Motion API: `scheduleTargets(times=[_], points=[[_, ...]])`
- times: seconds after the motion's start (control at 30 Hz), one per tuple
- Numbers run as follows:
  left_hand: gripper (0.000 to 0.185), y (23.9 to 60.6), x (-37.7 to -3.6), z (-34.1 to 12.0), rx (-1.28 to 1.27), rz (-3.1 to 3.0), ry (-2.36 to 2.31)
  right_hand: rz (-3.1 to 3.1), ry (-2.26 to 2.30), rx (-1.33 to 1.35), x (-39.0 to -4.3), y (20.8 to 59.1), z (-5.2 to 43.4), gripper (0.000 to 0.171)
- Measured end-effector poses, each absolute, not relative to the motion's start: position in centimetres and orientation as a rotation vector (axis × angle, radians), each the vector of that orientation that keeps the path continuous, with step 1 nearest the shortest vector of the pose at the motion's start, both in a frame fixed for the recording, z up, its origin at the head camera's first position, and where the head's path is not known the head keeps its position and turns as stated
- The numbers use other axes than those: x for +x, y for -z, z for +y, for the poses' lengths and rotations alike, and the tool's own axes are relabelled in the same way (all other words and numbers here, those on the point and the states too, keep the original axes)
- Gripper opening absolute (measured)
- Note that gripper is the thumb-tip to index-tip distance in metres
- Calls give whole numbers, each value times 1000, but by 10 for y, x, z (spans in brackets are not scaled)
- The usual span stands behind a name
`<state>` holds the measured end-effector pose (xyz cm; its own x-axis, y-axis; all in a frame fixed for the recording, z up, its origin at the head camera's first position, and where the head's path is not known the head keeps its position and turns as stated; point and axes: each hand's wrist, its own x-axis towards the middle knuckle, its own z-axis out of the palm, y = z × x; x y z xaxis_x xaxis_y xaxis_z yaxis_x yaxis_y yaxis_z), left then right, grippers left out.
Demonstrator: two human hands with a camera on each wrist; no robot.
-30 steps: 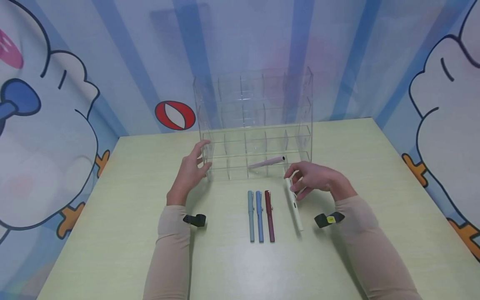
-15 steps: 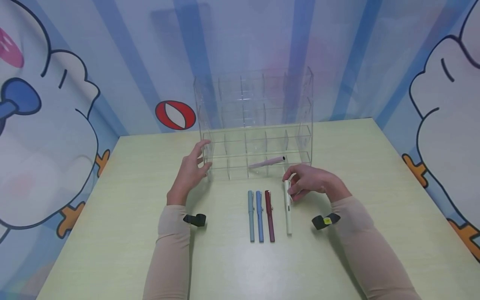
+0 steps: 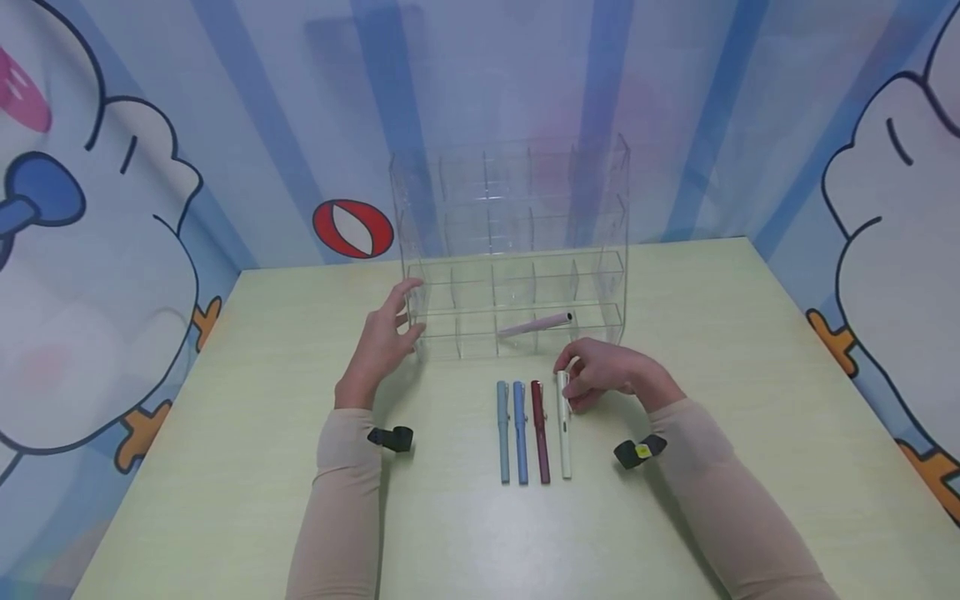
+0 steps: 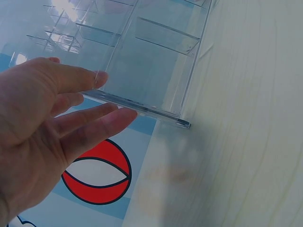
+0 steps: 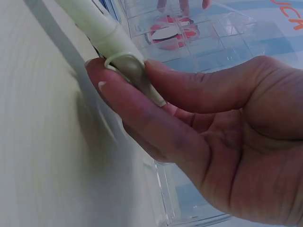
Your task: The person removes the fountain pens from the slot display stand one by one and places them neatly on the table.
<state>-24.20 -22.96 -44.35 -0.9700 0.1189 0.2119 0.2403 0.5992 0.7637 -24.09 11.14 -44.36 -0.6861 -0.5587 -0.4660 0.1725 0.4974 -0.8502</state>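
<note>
My right hand (image 3: 603, 369) pinches a white pen (image 3: 566, 442) by its capped end, just right of the other pens. In the right wrist view the pen's clip end (image 5: 128, 66) sits between thumb and fingertips. Beside it on the table lie a dark red pen (image 3: 541, 433), a blue pen (image 3: 521, 433) and a grey-blue pen (image 3: 502, 433), roughly parallel. My left hand (image 3: 378, 343) holds the left side of a clear acrylic rack (image 3: 513, 265), thumb and fingers at its edge (image 4: 142, 106). A pale lilac pen (image 3: 536, 324) leans in the rack's lowest front row.
The rack has several tiers of divided compartments and stands near the back of the light wooden table (image 3: 262, 467). Behind it hangs a blue striped backdrop (image 3: 510, 75) with cartoon figures. Bare table lies on both sides of the arms.
My right hand has moved left with the white pen, bringing it beside the dark red pen and straightening it from a slant. The left hand and rack have stayed put.
</note>
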Motion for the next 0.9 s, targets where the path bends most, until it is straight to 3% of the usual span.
scheduleTargets(times=[0.9], points=[[70, 441, -241, -228, -288, -2690, 1313, 2258, 1027, -425, -235, 445, 95, 32]])
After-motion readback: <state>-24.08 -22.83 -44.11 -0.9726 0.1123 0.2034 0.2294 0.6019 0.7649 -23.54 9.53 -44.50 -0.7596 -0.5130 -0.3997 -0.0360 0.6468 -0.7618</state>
